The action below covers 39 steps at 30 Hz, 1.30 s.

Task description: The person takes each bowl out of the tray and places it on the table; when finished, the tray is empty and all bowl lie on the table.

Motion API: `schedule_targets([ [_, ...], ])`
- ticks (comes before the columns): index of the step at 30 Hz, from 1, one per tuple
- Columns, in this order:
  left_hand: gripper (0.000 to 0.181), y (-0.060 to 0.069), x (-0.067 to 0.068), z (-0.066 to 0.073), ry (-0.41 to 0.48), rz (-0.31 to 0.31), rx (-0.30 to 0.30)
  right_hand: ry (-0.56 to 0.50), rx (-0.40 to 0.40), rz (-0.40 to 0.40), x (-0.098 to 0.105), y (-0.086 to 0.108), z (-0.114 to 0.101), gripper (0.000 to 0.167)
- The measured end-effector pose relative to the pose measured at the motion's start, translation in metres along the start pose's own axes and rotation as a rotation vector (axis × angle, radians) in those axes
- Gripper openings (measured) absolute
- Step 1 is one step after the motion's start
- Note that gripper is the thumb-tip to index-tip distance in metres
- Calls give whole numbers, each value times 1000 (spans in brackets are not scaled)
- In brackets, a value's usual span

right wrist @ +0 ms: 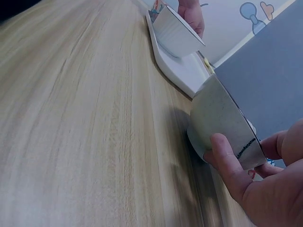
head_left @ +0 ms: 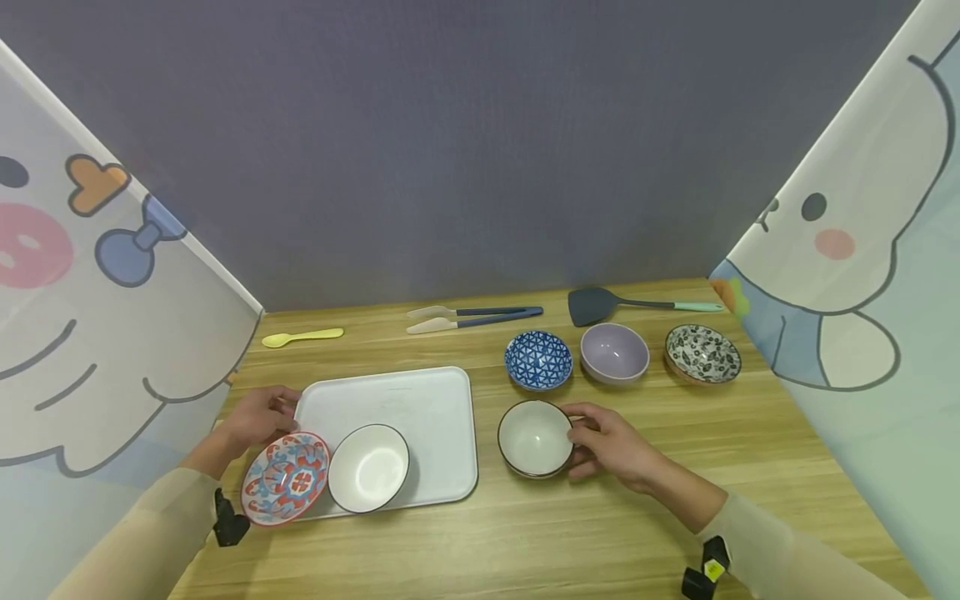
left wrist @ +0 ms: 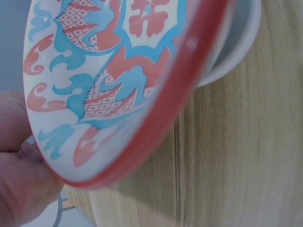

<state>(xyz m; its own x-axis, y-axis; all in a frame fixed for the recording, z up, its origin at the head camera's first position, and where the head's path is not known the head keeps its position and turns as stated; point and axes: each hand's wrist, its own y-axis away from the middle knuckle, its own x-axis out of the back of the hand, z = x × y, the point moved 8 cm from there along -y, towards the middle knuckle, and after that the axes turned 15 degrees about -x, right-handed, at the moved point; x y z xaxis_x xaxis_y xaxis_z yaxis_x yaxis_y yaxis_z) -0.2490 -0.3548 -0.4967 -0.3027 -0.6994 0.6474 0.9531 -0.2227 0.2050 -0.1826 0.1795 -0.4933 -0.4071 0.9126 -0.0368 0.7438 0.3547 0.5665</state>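
even light | soft shadow beneath white bowl (right wrist: 220, 113) | left wrist: red rim (left wrist: 193, 54) blurred

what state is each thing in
red bowl, empty
left white bowl, empty
right white bowl, empty
blue bowl, empty
purple bowl, empty
black-patterned bowl, empty
tray, partly covered
tongs, open
spoon, lying flat
spatula, lying flat
left hand, holding red bowl
right hand, holding right white bowl

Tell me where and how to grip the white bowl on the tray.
I'd pinch the white bowl by its right rim, coming from the right, thumb inside: the red-and-blue bowl crowds its left edge, while its right rim flares free above the tray.
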Motion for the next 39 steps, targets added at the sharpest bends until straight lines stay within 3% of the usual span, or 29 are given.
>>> schedule_targets([
  [39, 50, -1, -1, -5, 19, 8, -3, -38, -5, -32, 8, 0, 14, 57],
])
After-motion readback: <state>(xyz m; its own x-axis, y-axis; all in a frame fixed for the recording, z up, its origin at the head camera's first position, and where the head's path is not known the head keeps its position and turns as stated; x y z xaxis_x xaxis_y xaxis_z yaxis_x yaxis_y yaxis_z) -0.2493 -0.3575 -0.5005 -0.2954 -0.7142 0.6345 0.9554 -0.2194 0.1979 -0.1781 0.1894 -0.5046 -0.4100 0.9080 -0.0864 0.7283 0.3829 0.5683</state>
